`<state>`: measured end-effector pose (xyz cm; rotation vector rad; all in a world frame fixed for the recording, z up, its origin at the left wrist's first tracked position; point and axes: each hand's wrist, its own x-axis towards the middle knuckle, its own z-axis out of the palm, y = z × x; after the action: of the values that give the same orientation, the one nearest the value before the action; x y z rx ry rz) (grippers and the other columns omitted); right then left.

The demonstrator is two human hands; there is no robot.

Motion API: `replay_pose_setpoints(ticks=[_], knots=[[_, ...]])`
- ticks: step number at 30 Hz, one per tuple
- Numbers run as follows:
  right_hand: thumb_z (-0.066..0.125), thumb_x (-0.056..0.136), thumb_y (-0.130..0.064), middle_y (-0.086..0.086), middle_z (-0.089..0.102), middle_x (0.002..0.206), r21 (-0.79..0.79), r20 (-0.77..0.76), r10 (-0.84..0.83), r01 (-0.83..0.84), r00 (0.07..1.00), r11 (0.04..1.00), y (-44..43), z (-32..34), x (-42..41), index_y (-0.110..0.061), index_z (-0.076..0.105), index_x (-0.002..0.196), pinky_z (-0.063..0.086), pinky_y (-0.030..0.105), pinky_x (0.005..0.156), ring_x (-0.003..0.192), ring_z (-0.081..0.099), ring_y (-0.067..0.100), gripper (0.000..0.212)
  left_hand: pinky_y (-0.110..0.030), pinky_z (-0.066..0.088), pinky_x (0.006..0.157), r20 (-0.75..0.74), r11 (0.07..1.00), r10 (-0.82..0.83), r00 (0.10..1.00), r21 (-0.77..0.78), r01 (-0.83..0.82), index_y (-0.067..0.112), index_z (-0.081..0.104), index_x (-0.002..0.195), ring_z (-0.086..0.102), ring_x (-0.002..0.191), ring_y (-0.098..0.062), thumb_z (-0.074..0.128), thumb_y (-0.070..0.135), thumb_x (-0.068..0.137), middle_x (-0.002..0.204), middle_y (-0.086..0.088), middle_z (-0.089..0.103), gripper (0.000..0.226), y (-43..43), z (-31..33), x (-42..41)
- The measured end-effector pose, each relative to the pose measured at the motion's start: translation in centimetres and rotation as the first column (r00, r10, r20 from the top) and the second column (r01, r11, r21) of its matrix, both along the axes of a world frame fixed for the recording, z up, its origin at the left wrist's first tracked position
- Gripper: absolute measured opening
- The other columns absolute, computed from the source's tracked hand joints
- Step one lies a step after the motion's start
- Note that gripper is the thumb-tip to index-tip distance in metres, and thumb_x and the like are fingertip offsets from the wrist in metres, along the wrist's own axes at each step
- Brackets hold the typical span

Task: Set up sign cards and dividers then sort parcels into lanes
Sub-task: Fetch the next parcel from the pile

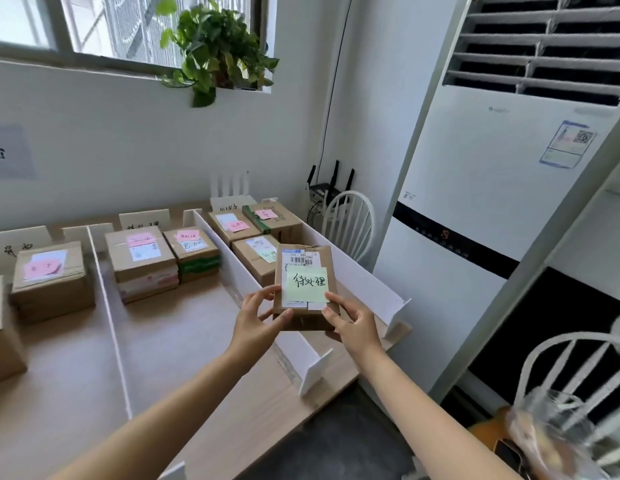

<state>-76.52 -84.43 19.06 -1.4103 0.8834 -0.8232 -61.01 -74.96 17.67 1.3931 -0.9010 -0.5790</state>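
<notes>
**Head view.** A flat brown parcel [331,266] is held in both hands above the near part of the right lane, clear of the tabletop [184,337]. A green note [306,284] with handwriting lies on its top face, just below a printed label [296,258].

- **Hands.** The left hand [258,315] grips the parcel's near left corner, with the thumb on top and the fingers curled against the edge. The right hand [353,327] pinches the near right corner, with the thumb at the note's lower corner and the fingers beneath the parcel.
- **Dividers.** The right lane runs between the middle divider [229,258] and the right divider [365,277], both white and upright. The left divider [104,299] bounds the middle lane on its other side.
- **Sorted items.** Three right-lane boxes [256,254] sit at the far end. Two middle-lane boxes [142,265] stand side by side, touching. One left-lane box [52,282] lies beyond the left divider. Most carry pink notes.
- **Sign cards.** White sign cards [144,220] stand at the far ends of the lanes.
- **Surroundings.** An air conditioner [492,202] stands to the right, a chair [350,220] is beside the tabletop's far corner, and a plant [215,53] is on the windowsill.
</notes>
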Motion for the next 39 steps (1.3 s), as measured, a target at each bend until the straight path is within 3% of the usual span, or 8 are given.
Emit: replay_pose_setpoints(ticks=[3, 10, 14, 21, 28, 30, 34, 39], knots=[[0.064, 0.091, -0.017, -0.009, 0.063, 0.118, 0.005, 0.003, 0.015, -0.015, 1.0, 1.0, -1.6, -0.4, 0.1, -0.034, 0.067, 0.111, 0.058, 0.037, 0.086, 0.111, 0.059, 0.02, 0.026, -0.046, 0.049, 0.098, 0.009, 1.0, 0.023, 1.0, 0.004, -0.023, 0.029, 0.056, 0.111, 0.053, 0.118, -0.025, 0.074, 0.019, 0.079, 0.114, 0.012, 0.047, 0.038, -1.4, -0.3, -0.1], [0.064, 0.091, -0.016, -0.013, 0.064, 0.113, 0.032, 0.007, 0.039, -0.039, 0.999, 0.999, -5.6, -1.5, 0.5, -0.034, 0.067, 0.11, 0.057, 0.036, 0.087, 0.107, 0.06, 0.017, 0.026, -0.05, 0.054, 0.088, -0.069, 0.997, 0.019, 0.997, 0.079, -0.014, 0.043, 0.054, 0.109, 0.058, 0.115, -0.033, 0.077, 0.04, 0.068, 0.13, -0.005, 0.055, 0.047, -5.1, -1.5, 0.3], [0.064, 0.091, -0.016, -0.012, 0.065, 0.111, 0.038, 0.001, 0.046, -0.046, 0.999, 0.998, -8.5, -1.8, 1.2, -0.032, 0.067, 0.111, 0.057, 0.034, 0.085, 0.103, 0.062, 0.015, 0.025, -0.047, 0.055, 0.087, -0.084, 0.997, 0.029, 0.996, 0.078, -0.023, 0.035, 0.054, 0.115, 0.059, 0.113, -0.031, 0.075, 0.024, 0.078, 0.125, -0.001, 0.059, 0.044, -8.0, -2.3, 1.0], [0.064, 0.091, -0.013, -0.011, 0.067, 0.11, 0.058, -0.014, 0.086, -0.085, 0.996, 0.995, -13.9, -2.0, 4.9, -0.03, 0.068, 0.109, 0.058, 0.032, 0.082, 0.099, 0.063, 0.014, 0.025, -0.041, 0.052, 0.094, -0.071, 0.996, 0.084, 0.994, 0.041, -0.081, 0.034, 0.055, 0.114, 0.061, 0.11, -0.02, 0.074, 0.02, 0.08, 0.118, 0.009, 0.06, 0.042, -12.6, -2.9, 3.5], [0.063, 0.091, -0.009, -0.006, 0.066, 0.113, 0.077, 0.011, 0.17, -0.17, 0.985, 0.982, -16.8, -2.8, 9.9, -0.02, 0.067, 0.117, 0.055, 0.018, 0.065, 0.102, 0.063, 0.014, 0.028, -0.03, 0.058, 0.078, -0.14, 0.987, 0.153, 0.978, 0.07, -0.144, 0.036, 0.055, 0.114, 0.061, 0.11, -0.026, 0.073, 0.021, 0.08, 0.123, -0.002, 0.061, 0.042, -14.2, -3.4, 7.6], [0.063, 0.091, -0.007, -0.007, 0.066, 0.113, 0.086, 0.019, 0.203, -0.203, 0.979, 0.975, -16.9, -3.4, 11.4, -0.02, 0.067, 0.115, 0.055, 0.02, 0.069, 0.105, 0.062, 0.014, 0.027, -0.024, 0.058, 0.073, -0.147, 0.979, 0.197, 0.969, 0.08, -0.187, 0.029, 0.054, 0.119, 0.06, 0.109, -0.025, 0.072, 0.017, 0.081, 0.122, 0.001, 0.06, 0.044, -13.9, -3.6, 8.5], [0.065, 0.088, -0.005, -0.003, 0.067, 0.116, 0.063, -0.015, 0.297, -0.295, 0.955, 0.953, -16.3, -4.6, 15.4, -0.026, 0.069, 0.105, 0.054, 0.038, 0.093, 0.11, 0.062, 0.015, 0.026, -0.016, 0.055, 0.066, -0.154, 0.952, 0.303, 0.94, 0.084, -0.294, 0.024, 0.053, 0.124, 0.06, 0.109, -0.023, 0.071, 0.013, 0.082, 0.121, 0.005, 0.058, 0.046, -11.8, -4.0, 10.6], [0.066, 0.088, -0.007, -0.002, 0.066, 0.117, 0.095, -0.047, 0.434, -0.429, 0.9, 0.898, -14.3, -5.3, 20.4, -0.03, 0.068, 0.102, 0.057, 0.035, 0.087, 0.107, 0.063, 0.015, 0.026, -0.014, 0.053, 0.063, -0.175, 0.898, 0.439, 0.881, 0.08, -0.432, 0.023, 0.053, 0.121, 0.063, 0.103, -0.022, 0.07, 0.007, 0.082, 0.112, 0.009, 0.06, 0.045, -8.7, -4.9, 13.6]])
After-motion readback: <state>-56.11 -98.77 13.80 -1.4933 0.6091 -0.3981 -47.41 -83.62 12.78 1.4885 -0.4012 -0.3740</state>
